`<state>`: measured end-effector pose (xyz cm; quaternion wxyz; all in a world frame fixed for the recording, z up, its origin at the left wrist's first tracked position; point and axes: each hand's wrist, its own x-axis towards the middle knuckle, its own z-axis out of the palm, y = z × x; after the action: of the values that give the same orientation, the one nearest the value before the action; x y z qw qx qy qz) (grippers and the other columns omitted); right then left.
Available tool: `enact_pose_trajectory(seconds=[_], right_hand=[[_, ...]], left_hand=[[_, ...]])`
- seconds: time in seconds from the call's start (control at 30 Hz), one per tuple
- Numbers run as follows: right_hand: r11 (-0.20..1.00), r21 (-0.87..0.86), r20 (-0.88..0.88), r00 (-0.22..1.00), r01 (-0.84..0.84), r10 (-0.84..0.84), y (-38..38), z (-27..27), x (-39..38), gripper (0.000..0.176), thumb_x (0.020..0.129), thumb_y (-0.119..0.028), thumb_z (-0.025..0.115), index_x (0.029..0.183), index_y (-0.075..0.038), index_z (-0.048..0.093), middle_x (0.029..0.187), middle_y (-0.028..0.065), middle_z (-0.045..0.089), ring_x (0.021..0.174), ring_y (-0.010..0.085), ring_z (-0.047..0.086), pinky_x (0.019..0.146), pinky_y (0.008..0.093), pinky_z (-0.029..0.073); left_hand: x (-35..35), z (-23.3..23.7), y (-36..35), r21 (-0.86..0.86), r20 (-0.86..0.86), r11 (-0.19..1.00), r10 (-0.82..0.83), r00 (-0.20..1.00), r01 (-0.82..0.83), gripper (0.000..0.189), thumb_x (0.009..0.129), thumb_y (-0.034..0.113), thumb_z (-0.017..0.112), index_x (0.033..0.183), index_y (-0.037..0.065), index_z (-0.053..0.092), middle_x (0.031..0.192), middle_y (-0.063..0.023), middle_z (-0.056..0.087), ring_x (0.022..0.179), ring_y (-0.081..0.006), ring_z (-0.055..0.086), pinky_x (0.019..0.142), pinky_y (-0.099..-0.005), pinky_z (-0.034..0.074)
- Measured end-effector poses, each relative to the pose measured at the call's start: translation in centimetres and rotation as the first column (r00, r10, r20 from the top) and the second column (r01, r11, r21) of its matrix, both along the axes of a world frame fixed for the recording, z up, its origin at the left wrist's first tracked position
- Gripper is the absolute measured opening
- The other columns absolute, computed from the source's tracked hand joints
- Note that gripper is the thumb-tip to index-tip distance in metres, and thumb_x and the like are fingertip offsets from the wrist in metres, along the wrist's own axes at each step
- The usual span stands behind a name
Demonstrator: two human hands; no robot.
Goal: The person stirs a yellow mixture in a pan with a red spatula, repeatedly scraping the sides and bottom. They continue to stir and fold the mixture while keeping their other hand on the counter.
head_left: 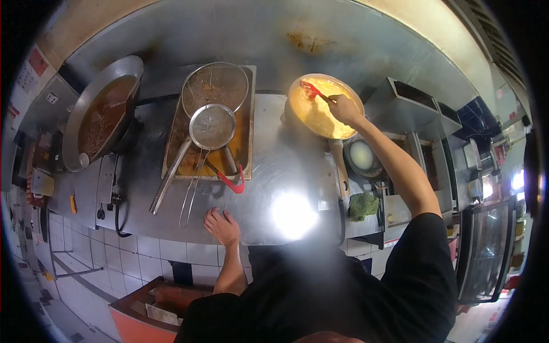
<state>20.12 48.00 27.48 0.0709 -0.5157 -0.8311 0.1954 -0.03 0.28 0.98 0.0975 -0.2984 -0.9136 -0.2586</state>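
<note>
My right hand [345, 110] is closed round the handle of a red spatula [311, 88], whose head rests in yellow food [326, 117] inside a round pan [360, 100]. The pan's long handle [339, 166] points toward me. My left hand [222, 226] lies on the front edge of the steel counter [260, 200], fingers apart and holding nothing. Just beyond it are a thin wire utensil [191, 197] and a red-tipped utensil [233, 184]. Two round strainers, a small one [212, 127] and a larger one [215, 86], rest over a rectangular tray [249, 123] of orange-brown liquid.
A large wok [74, 126] of brown liquid stands at the left. Right of the pan are a bowl with pale contents [362, 155] and a green cloth [363, 206]. Metal containers [414, 103] line the right back. An orange-red box [143, 323] stands below the counter.
</note>
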Motion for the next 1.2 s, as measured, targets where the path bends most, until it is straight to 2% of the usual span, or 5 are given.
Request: enact_pose_trajectory(seconds=[0.13, 0.17, 0.3, 0.83, 1.2], right_hand=[[0.956, 0.258, 0.322, 0.945, -0.138, 0.050, -1.2, 0.9, 0.4, 0.044, 0.100, -0.018, 0.054, 0.140, -0.011, 0.071, 0.106, 0.0254, 0.079, 0.098, 0.0405, 0.079, 0.085, 0.0542, 0.061], [0.913, 0.357, 0.374, 0.926, -0.200, 0.056, -0.6, -0.1, 0.9, 0.048, 0.099, -0.016, 0.056, 0.144, -0.018, 0.070, 0.091, 0.0205, 0.079, 0.083, 0.0382, 0.077, 0.075, 0.0533, 0.059], [0.898, 0.262, 0.528, 0.832, -0.352, 0.172, 0.2, 0.9, 2.3, 0.033, 0.100, -0.017, 0.055, 0.124, -0.010, 0.077, 0.105, 0.0205, 0.080, 0.097, 0.0379, 0.080, 0.083, 0.0514, 0.063], [0.930, -0.051, 0.547, 0.769, -0.365, 0.332, -5.9, 11.5, 6.6, 0.041, 0.101, -0.023, 0.055, 0.134, -0.018, 0.078, 0.114, 0.0215, 0.079, 0.105, 0.0411, 0.076, 0.095, 0.0519, 0.061], [0.901, 0.039, 0.502, 0.788, -0.431, 0.356, -9.7, 17.7, 7.0, 0.033, 0.103, -0.022, 0.061, 0.128, -0.016, 0.081, 0.105, 0.0208, 0.080, 0.095, 0.0414, 0.076, 0.085, 0.0501, 0.061]], left_hand=[[0.1, 0.1, 0.1, -0.001, -0.015, 1.000, 0.004, 1.000, -0.004, 0.034, 0.099, 0.020, 0.065, 0.128, 0.005, 0.058, 0.134, -0.0181, 0.058, 0.134, -0.0394, 0.051, 0.120, -0.0570, 0.034], [0.1, 0.1, 0.1, -0.002, -0.012, 1.000, 0.006, 1.000, -0.006, 0.033, 0.099, 0.020, 0.065, 0.128, 0.005, 0.058, 0.134, -0.0180, 0.058, 0.134, -0.0394, 0.051, 0.121, -0.0570, 0.034], [0.0, -0.4, 0.0, -0.009, 0.011, 1.000, 0.000, 1.000, 0.001, 0.033, 0.099, 0.021, 0.066, 0.128, 0.006, 0.058, 0.135, -0.0173, 0.058, 0.134, -0.0391, 0.050, 0.121, -0.0567, 0.034], [0.1, -0.3, -0.1, 0.016, 0.017, 1.000, 0.000, 1.000, 0.000, 0.033, 0.099, 0.020, 0.067, 0.128, 0.006, 0.058, 0.135, -0.0171, 0.058, 0.136, -0.0385, 0.050, 0.122, -0.0558, 0.033], [0.1, -0.2, -0.2, 0.019, 0.004, 1.000, -0.004, 1.000, 0.004, 0.033, 0.100, 0.021, 0.066, 0.127, 0.006, 0.059, 0.134, -0.0170, 0.059, 0.135, -0.0384, 0.051, 0.120, -0.0553, 0.034]])
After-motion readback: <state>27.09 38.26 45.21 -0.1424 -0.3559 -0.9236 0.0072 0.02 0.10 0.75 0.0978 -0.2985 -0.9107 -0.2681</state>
